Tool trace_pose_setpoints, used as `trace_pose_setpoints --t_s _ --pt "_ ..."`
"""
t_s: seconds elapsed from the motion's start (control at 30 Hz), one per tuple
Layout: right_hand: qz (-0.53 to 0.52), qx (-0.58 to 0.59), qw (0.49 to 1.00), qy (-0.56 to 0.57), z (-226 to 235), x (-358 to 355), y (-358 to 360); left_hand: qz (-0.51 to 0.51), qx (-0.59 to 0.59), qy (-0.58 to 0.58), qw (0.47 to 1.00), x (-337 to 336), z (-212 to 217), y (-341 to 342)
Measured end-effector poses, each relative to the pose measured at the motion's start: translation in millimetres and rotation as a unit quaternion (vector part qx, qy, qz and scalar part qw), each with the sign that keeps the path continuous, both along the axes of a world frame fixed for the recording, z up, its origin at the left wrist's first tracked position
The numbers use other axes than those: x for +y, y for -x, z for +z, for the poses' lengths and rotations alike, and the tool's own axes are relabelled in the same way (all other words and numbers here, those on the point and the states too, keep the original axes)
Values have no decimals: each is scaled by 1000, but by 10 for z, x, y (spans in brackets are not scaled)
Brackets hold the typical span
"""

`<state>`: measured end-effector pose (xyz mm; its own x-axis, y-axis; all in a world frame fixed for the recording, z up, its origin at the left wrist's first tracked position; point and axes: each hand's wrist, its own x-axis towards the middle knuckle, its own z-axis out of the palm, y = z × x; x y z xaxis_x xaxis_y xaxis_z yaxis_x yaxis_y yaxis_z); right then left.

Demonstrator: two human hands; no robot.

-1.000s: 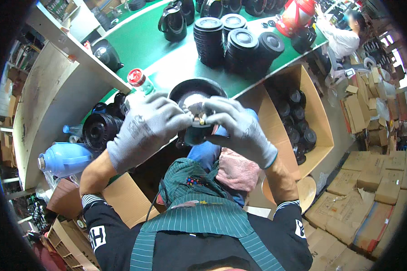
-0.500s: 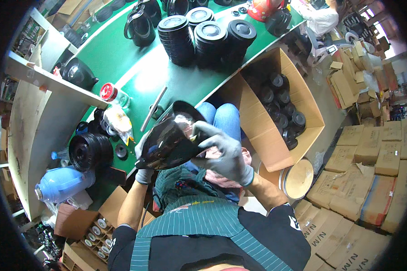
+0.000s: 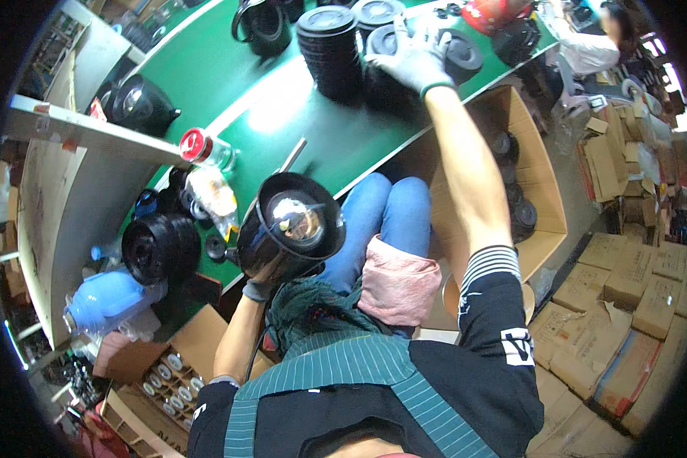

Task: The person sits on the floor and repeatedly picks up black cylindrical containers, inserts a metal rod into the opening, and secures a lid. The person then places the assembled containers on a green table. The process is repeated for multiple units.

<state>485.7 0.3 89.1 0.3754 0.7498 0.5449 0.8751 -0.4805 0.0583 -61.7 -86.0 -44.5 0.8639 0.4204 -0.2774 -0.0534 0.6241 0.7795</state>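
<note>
My left hand (image 3: 259, 281), in a grey glove, grips a glossy black jug (image 3: 253, 246) from beneath and behind, above my lap at the table's near edge. The jug is tilted with its round open mouth toward me, and light shines off the inside. Some of the left fingers are hidden behind it. Stretched far forward, my gloved right hand (image 3: 414, 61) has its fingers spread over the stacks of round black lids (image 3: 328, 47). Whether it touches a lid I cannot tell. Nothing shows in its grasp.
On the green table (image 3: 366, 141) are a red-capped jar (image 3: 206, 149), a metal rod (image 3: 292, 155) and other black jugs (image 3: 267, 29). A cardboard box (image 3: 546, 191) of black parts stands to the right. A blue flask (image 3: 111, 301) lies left. A pink cloth (image 3: 401, 286) covers my lap.
My right hand has left the jug and reached forward to the lid stacks. The left hand keeps the jug, whose mouth has turned more toward me.
</note>
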Motion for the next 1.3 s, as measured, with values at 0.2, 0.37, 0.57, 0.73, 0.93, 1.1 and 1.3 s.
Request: trace_pose_setpoints --t_s 0.2,0.37,0.57,0.73,0.93,1.1,1.3 --pt "132 80 987 34 675 -450 904 25 -42 39 998 -100 -32 -27" --pt "363 482 796 -49 602 -1697 1913 -6 -96 65 993 -43 -76 -244" --pt "376 544 748 -63 383 -2451 2379 -47 -161 111 980 -103 92 -293" --pt "433 458 772 -81 431 -2707 2420 -149 -176 271 935 -65 302 -291" --pt "334 572 731 -162 214 -2851 2572 -49 49 -255 964 65 185 -12" --pt "216 716 655 -104 -160 -3184 2559 81 20 -785 614 55 1752 -396" --pt "155 711 686 33 663 -3157 2642 93 65 -652 749 194 1782 -311"
